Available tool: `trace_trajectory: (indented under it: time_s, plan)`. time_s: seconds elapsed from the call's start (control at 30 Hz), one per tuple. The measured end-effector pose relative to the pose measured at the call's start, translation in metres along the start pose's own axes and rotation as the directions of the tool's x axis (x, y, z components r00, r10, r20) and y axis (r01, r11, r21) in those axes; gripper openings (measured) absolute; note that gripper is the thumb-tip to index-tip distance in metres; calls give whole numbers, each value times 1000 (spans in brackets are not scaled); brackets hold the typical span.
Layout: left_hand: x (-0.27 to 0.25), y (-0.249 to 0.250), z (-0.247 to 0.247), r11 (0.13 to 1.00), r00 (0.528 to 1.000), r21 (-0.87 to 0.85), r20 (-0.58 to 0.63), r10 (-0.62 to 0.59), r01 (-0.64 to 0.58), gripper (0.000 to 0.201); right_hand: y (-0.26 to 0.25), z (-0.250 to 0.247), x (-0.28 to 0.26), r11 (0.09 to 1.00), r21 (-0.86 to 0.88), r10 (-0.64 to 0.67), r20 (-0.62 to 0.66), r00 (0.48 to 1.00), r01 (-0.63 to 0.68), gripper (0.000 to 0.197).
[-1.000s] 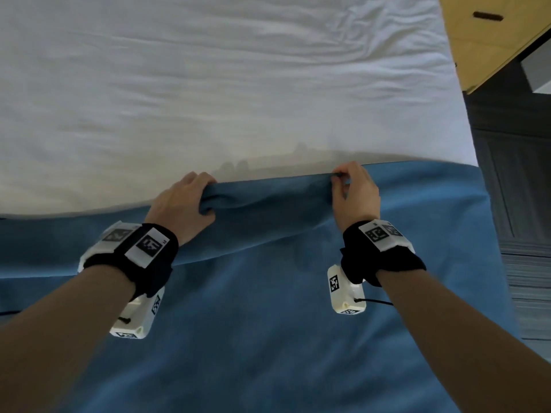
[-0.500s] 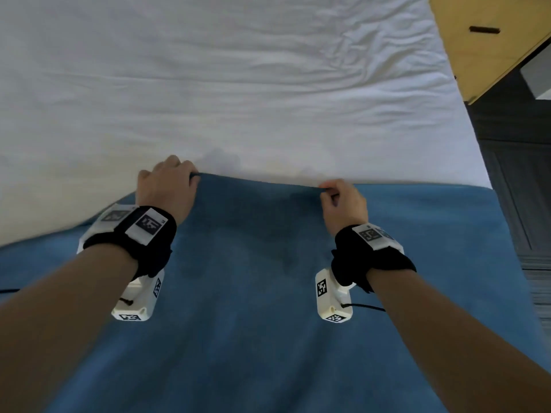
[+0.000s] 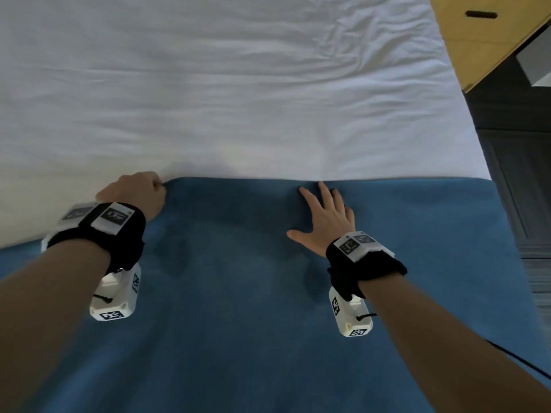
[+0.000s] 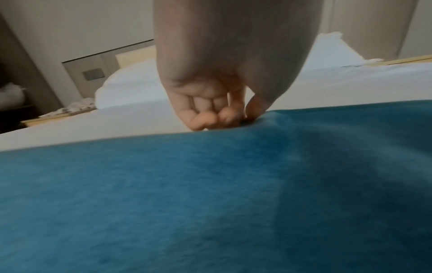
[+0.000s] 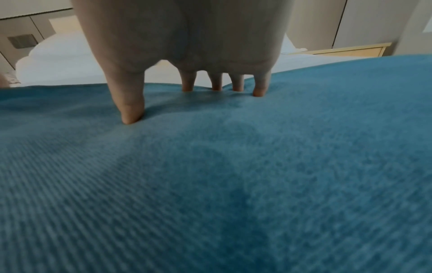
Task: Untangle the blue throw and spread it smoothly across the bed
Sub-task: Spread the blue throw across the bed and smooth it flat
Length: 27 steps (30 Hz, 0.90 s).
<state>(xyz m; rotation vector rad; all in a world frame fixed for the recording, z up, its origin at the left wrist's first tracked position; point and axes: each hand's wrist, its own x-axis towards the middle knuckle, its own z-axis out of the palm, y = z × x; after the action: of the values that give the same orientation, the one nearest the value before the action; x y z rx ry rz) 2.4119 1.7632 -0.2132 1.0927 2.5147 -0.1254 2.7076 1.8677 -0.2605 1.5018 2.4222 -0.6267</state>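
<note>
The blue throw [image 3: 253, 293] lies flat over the near half of the bed [image 3: 223, 99], its far edge running straight across the white sheet. My left hand [image 3: 140, 190] pinches that far edge at the left, fingers curled round the cloth; the left wrist view shows the left hand [image 4: 224, 118] with thumb and fingers closed on the throw [image 4: 210, 194]. My right hand [image 3: 325, 216] lies flat with spread straight fingers on the throw just behind its edge. In the right wrist view the right hand's fingertips [image 5: 258, 93] press into the throw [image 5: 233, 175].
A wooden bedside cabinet [image 3: 477, 40] stands at the upper right beside the bed. Dark floor [image 3: 518, 174] runs along the bed's right side. A white pillow [image 4: 126, 83] lies at the head of the bed, far left.
The throw's far edge, lifted and folded a second ago, now lies flat. My right hand has let go of the edge and spread flat on the cloth. The left hand keeps its hold.
</note>
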Motion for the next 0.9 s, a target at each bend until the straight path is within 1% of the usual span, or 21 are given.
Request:
trace_trajectory:
  time_s: [0.03, 0.07, 0.13, 0.2, 0.27, 0.33, 0.37, 0.4, 0.43, 0.47, 0.53, 0.57, 0.6, 0.63, 0.67, 0.7, 0.73, 0.77, 0.8, 0.87, 0.9]
  plan:
    - [0, -12, -1, 1000, 998, 28, 64, 2, -4, 28, -1, -2, -1, 1000, 0, 5, -3, 1000, -5, 88]
    - [-1, -24, -3, 997, 995, 72, 100, -2, -5, 30, -2, -4, -2, 1000, -1, 12, -14, 1000, -12, 86]
    - [-7, -45, -5, 987, 992, 157, 121, -35, 16, 33, -9, -5, -8, 1000, -4, 7, -51, 999, -7, 81]
    - [-13, -66, -7, 985, 985, 172, 171, -30, 0, 33, -22, -3, -16, 998, -12, -61, -77, 995, 60, 77]
    - [-19, -83, -7, 982, 979, 191, 196, -47, 9, 29, -43, 2, -22, 986, -25, -165, -64, 984, 164, 74]
    - [-24, -96, -9, 968, 987, 249, 140, -75, 38, 25, -67, 8, -26, 970, -25, -244, -31, 969, 243, 71]
    - [-26, -100, -11, 959, 993, 277, 86, -85, 59, 24, -80, 12, -27, 963, -18, -269, -19, 963, 269, 70]
    - [-27, -103, -14, 960, 995, 266, 15, -95, 88, 23, -92, 15, -28, 957, -11, -289, -8, 957, 289, 69]
    - [-26, -106, -18, 972, 991, 196, -64, -116, 126, 21, -103, 18, -28, 952, -7, -307, 5, 952, 307, 69]
    - [-25, -109, -23, 983, 978, 84, -142, -151, 164, 19, -113, 21, -29, 947, -8, -322, 19, 947, 322, 70]
    - [-19, -113, -30, 965, 934, -155, -260, -246, 211, 19, -129, 27, -29, 941, -13, -337, 47, 940, 338, 74]
    - [-15, -114, -31, 943, 913, -257, -294, -284, 210, 19, -135, 30, -29, 943, -22, -331, 65, 941, 333, 76]
    - [-11, -114, -31, 915, 908, -357, -292, -301, 188, 21, -140, 34, -29, 946, -41, -317, 82, 945, 321, 79]
    - [-7, -114, -28, 878, 928, -454, -241, -285, 152, 28, -143, 36, -28, 950, -67, -300, 95, 949, 306, 82]
    - [-4, -113, -23, 839, 962, -532, -154, -223, 110, 41, -144, 39, -27, 951, -93, -285, 102, 953, 295, 83]
    - [-3, -113, -17, 818, 989, -570, -62, -135, 76, 57, -144, 41, -25, 951, -113, -275, 109, 955, 287, 84]
    - [-4, -113, -10, 822, 998, -567, 1, -61, 51, 70, -143, 42, -23, 951, -123, -269, 120, 956, 283, 84]
    - [-7, -115, -4, 846, 999, -532, 26, -26, 36, 76, -142, 43, -21, 951, -127, -265, 135, 955, 282, 85]
    - [-11, -117, 2, 881, 1000, -473, 20, -21, 28, 79, -141, 42, -19, 951, -129, -261, 151, 954, 280, 85]
    - [-27, -119, 15, 952, 999, -305, -45, -3, -11, 80, -141, 39, -17, 951, -146, -245, 178, 953, 272, 86]
    - [-37, -121, 21, 971, 996, -235, -82, 26, -44, 81, -143, 38, -18, 950, -163, -236, 183, 954, 267, 86]
